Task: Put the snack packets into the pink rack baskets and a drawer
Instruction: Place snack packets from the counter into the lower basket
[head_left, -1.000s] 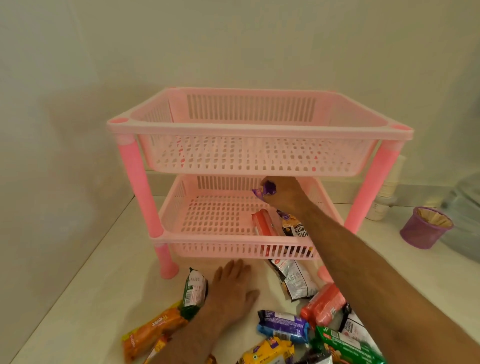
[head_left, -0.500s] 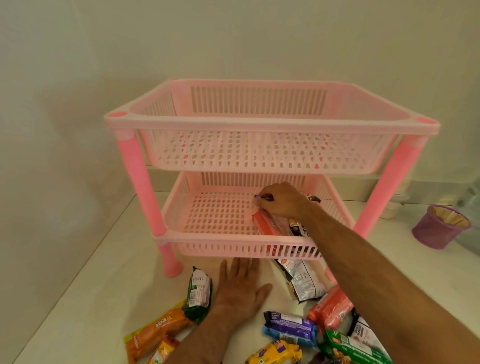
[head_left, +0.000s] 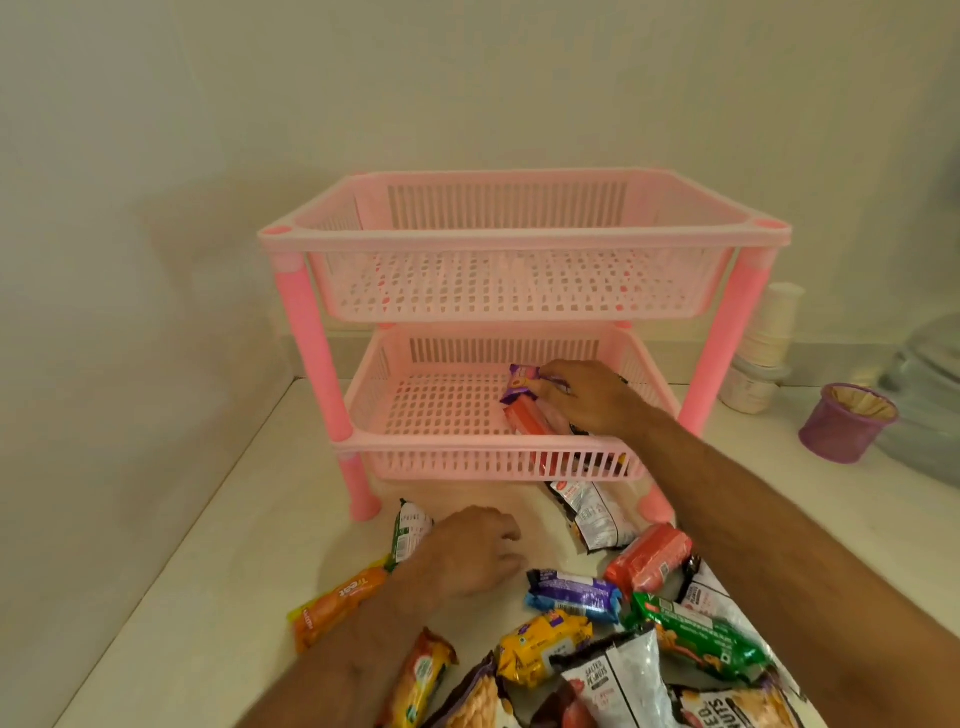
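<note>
The right hand's grip (head_left: 582, 397) pinches a purple packet (head_left: 522, 387), now lowered onto the red packet (head_left: 530, 423) in the lower basket (head_left: 467, 457); release looks near. The left hand (head_left: 467, 551), fingers loosely curled, has slid toward the packets on the counter (head_left: 218, 571).

Plain cream walls (head_left: 467, 78) are meeting in a corner at the far left of a pale countertop (head_left: 218, 561). Dim, warm light is falling evenly. Stacked paper cups (head_left: 763, 353) and a purple cup (head_left: 844, 428) are standing near the counter's right edge.
</note>
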